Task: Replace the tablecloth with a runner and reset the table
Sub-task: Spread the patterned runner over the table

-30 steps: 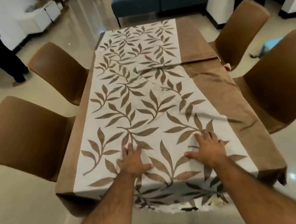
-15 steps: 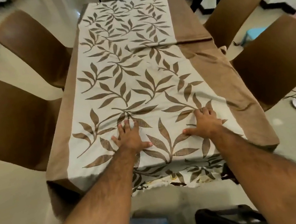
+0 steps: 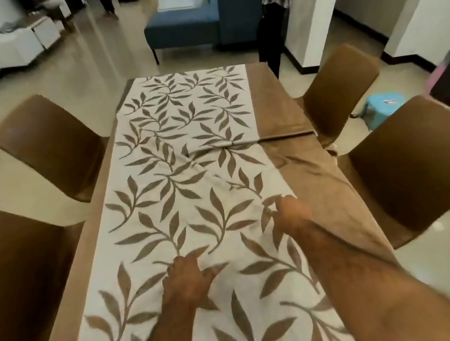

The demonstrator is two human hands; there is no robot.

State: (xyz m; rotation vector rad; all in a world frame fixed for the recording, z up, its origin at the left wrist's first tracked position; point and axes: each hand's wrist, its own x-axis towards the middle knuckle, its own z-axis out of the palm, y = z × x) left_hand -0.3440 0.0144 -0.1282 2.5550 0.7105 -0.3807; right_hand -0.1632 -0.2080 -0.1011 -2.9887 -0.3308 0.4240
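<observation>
Leaf-print runner [image 3: 189, 175]: spread lengthwise over the brown tablecloth [image 3: 300, 176], creased at mid-length. Left hand [image 3: 186, 278]: flat on the runner's near centre, fingers extended. Right hand [image 3: 290, 213]: farther right, fingers curled, bunching the runner's right edge.

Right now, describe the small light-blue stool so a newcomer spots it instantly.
Start at the long dining table under the brown cloth with the cream leaf-print centre. Look to its right side, to the floor gap between the two brown upholstered chairs. The small light-blue plastic stool stands there, the only pale blue, low thing among tall brown seats.
</observation>
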